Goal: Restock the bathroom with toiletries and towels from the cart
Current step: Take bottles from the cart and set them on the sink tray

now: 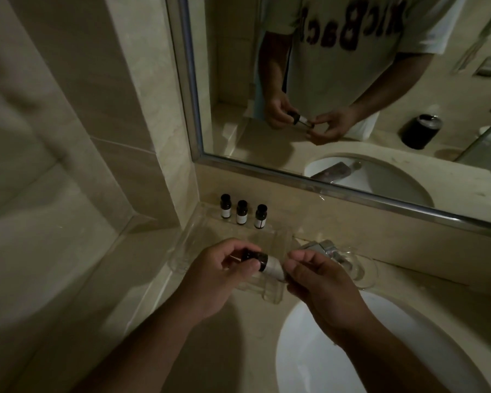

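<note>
Left hand pinches the black cap, right hand the base — small dark toiletry bottle, white label unreadable.

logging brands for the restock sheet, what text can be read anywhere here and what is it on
"icBac": big dark letters on the shirt, seen in the mirror, cut off at both ends.
White labels on the three small bottles standing upright: too small to read.
Label on the held bottle, between left hand and right hand: blurred, unreadable.
</note>
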`<action>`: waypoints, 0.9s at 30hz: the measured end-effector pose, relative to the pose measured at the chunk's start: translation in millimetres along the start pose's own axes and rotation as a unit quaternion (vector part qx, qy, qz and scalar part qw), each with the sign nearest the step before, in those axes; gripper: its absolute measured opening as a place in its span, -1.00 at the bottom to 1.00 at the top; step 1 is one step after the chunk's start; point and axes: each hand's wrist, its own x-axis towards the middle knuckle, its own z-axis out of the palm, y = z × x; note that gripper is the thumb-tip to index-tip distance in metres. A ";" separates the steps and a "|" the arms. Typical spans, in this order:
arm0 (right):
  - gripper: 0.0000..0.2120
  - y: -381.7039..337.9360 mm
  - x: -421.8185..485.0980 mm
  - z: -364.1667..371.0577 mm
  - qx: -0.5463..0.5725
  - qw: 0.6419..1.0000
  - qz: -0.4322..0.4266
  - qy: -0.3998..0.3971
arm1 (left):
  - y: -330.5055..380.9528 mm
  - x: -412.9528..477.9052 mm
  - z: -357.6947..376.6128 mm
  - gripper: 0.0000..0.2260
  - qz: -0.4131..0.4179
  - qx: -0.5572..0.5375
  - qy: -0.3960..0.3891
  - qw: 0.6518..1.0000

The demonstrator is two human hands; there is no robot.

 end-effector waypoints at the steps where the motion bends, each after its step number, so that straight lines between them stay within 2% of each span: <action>1: -0.85 0.6 3.3 -0.9 -0.002 1.000 0.000 0.010 | -1.2 2.2 -1.2 -0.82 0.000 -0.009 0.024 1.000; 6: -0.86 4.0 19.0 -12.4 -0.006 0.999 0.005 0.037 | -15.6 27.6 -10.6 -0.83 -0.014 0.001 0.159 0.987; 13: -0.96 12.2 46.4 -27.9 0.010 0.998 0.012 0.063 | -32.8 67.4 -15.2 -0.82 -0.050 0.068 0.268 0.960; 18: -0.96 14.2 62.9 -29.4 0.020 0.998 0.010 0.066 | -41.9 94.7 -11.5 -0.79 -0.079 0.094 0.296 0.947; 27: -0.88 18.4 74.0 -31.1 0.045 0.997 0.015 0.067 | -60.2 128.1 -5.8 -0.80 -0.070 0.127 0.302 0.942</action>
